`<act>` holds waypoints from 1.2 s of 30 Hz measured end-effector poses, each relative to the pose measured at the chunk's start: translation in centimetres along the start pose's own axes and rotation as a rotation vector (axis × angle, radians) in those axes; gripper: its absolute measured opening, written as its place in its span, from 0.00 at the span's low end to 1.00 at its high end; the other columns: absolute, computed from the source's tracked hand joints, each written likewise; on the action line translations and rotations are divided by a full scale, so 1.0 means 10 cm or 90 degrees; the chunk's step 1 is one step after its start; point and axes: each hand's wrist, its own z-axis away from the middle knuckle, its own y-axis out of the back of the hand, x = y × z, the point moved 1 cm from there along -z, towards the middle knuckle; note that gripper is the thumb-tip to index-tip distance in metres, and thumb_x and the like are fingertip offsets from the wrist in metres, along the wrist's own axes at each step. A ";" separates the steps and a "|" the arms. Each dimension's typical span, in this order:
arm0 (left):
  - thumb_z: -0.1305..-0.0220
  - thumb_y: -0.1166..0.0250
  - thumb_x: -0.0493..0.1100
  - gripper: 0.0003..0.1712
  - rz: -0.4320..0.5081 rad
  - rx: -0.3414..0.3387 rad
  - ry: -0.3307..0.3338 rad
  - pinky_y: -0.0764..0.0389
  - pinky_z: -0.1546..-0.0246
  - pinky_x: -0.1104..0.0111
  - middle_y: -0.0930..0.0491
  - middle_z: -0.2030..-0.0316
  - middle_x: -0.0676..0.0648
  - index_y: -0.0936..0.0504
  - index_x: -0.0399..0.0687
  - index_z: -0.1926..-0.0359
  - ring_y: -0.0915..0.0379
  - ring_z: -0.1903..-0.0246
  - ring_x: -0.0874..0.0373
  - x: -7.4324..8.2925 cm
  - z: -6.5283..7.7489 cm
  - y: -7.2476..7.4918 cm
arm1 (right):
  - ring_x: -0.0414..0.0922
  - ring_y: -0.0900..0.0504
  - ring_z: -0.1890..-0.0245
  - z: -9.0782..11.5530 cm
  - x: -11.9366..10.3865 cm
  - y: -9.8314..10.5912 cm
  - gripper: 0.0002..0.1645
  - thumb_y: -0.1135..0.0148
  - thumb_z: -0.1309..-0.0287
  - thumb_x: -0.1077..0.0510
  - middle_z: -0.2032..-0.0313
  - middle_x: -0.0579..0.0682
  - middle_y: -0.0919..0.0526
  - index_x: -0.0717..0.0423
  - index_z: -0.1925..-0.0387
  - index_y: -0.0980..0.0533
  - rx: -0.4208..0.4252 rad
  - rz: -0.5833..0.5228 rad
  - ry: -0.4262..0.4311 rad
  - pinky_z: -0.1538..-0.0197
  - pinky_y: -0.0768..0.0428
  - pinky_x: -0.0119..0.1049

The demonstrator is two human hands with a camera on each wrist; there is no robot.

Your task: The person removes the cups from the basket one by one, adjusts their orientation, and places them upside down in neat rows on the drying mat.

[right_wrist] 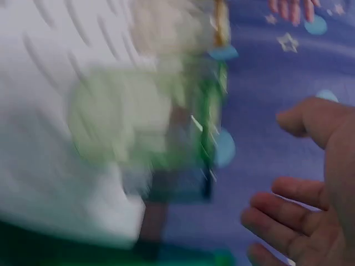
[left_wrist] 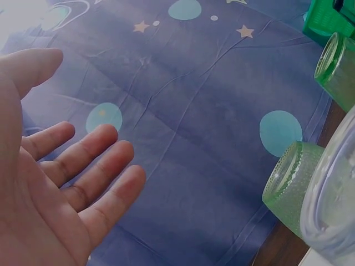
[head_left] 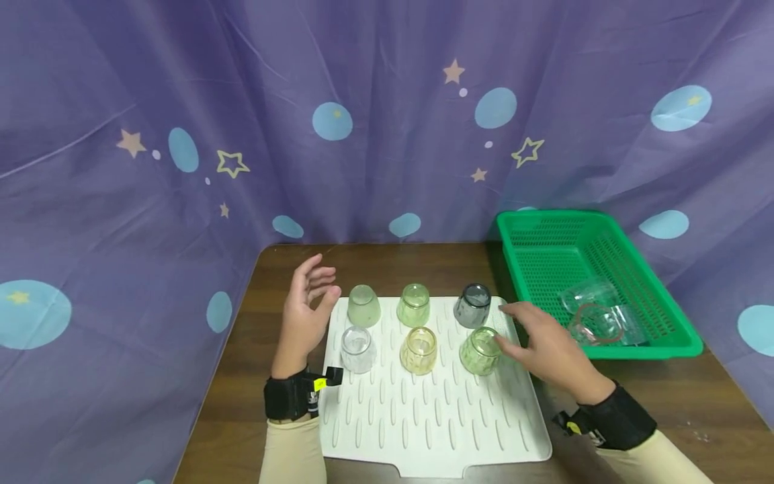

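Observation:
Small glasses stand on a white ribbed mat [head_left: 429, 420] in two rows of three. The far row has a pale green glass [head_left: 363, 308], a green glass [head_left: 414, 307] and a dark grey glass [head_left: 472, 307]. The near row has a clear glass [head_left: 358, 351], a yellowish glass [head_left: 418, 352] and another green glass [head_left: 480, 352]. My left hand [head_left: 305, 316] is raised at the mat's left, fingers spread and palm bare. My right hand [head_left: 547, 346] is beside the near green glass, thumb tip close to its rim; the right wrist view shows its fingers relaxed and holding nothing.
A green perforated basket [head_left: 659, 282] stands on the right of the brown wooden table [head_left: 242, 403], with several clear glasses [head_left: 589, 296] lying in its near part. A purple patterned curtain [head_left: 387, 175] hangs behind the table and around its sides.

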 end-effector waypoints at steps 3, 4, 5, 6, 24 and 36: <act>0.29 0.34 0.34 0.37 -0.005 -0.016 0.008 0.24 0.39 0.50 0.23 0.41 0.36 0.38 0.44 0.24 0.25 0.42 0.42 0.01 0.00 0.00 | 0.64 0.23 0.46 -0.04 0.22 0.28 0.38 0.28 0.36 0.50 0.42 0.66 0.24 0.67 0.33 0.30 0.022 0.013 -0.047 0.52 0.21 0.63; 0.29 0.34 0.35 0.37 -0.006 -0.021 0.011 0.24 0.39 0.48 0.23 0.40 0.37 0.38 0.45 0.24 0.25 0.42 0.44 0.01 0.01 -0.01 | 0.67 0.25 0.46 -0.04 0.32 0.38 0.41 0.28 0.36 0.49 0.42 0.69 0.27 0.69 0.31 0.32 0.014 0.023 -0.077 0.53 0.23 0.64; 0.29 0.34 0.35 0.38 -0.007 -0.025 0.015 0.25 0.38 0.48 0.23 0.40 0.37 0.38 0.45 0.24 0.25 0.42 0.44 0.02 0.01 -0.01 | 0.70 0.28 0.44 -0.02 0.43 0.47 0.46 0.29 0.35 0.46 0.40 0.73 0.30 0.71 0.29 0.36 0.001 0.031 -0.108 0.52 0.25 0.66; 0.29 0.33 0.36 0.38 -0.010 -0.030 0.018 0.24 0.38 0.47 0.23 0.40 0.38 0.39 0.46 0.23 0.25 0.41 0.45 0.03 0.02 -0.02 | 0.73 0.31 0.44 0.01 0.55 0.55 0.50 0.29 0.36 0.45 0.40 0.77 0.33 0.74 0.28 0.39 -0.017 0.043 -0.139 0.51 0.27 0.69; 0.30 0.36 0.31 0.39 -0.020 -0.060 0.038 0.26 0.39 0.38 0.25 0.43 0.30 0.42 0.40 0.23 0.27 0.43 0.30 0.16 0.06 -0.10 | 0.84 0.41 0.45 0.36 1.45 0.68 0.57 0.29 0.39 0.43 0.42 0.90 0.43 0.87 0.34 0.42 -0.138 0.094 -0.253 0.50 0.31 0.76; 0.26 0.41 0.29 0.36 -0.061 -0.071 0.011 0.22 0.41 0.62 0.22 0.45 0.35 0.42 0.37 0.23 0.25 0.43 0.39 0.25 0.10 -0.11 | 0.78 0.35 0.45 0.33 1.30 0.56 0.55 0.37 0.34 0.32 0.42 0.86 0.37 0.80 0.34 0.35 -0.149 0.051 -0.231 0.56 0.25 0.69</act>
